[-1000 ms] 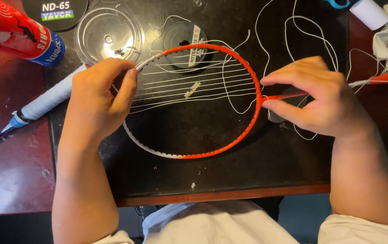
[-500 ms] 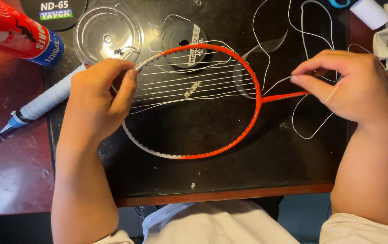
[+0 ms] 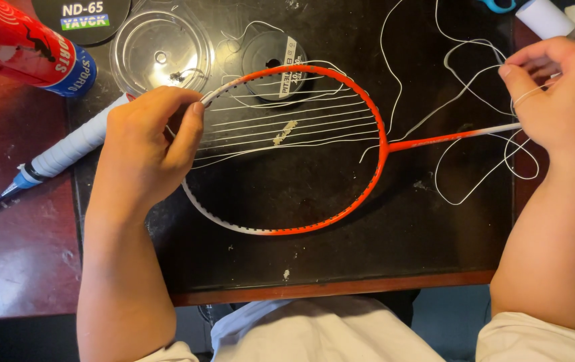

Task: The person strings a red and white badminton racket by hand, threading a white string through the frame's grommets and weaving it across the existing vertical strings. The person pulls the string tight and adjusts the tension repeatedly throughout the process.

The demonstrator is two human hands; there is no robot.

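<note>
An orange and white badminton racket frame [image 3: 368, 194] lies flat on a black mat [image 3: 341, 248], its shaft pointing right. Several white strings cross its upper half. My left hand [image 3: 143, 144] grips the white left end of the frame, fingers pinched on the rim. My right hand [image 3: 562, 94] is raised at the right by the shaft, fingers closed on the loose white string [image 3: 462, 100], which loops over the mat.
A clear round lid [image 3: 160, 50] and a black string reel [image 3: 277, 60] lie behind the racket. A red and blue tube [image 3: 26, 50] and a second racket's white grip [image 3: 66, 151] rest at the left on the reddish table [image 3: 13, 248].
My right hand has moved rightward and up from the frame's right side along the shaft, drawing the loose string out with it. My left hand has stayed on the frame.
</note>
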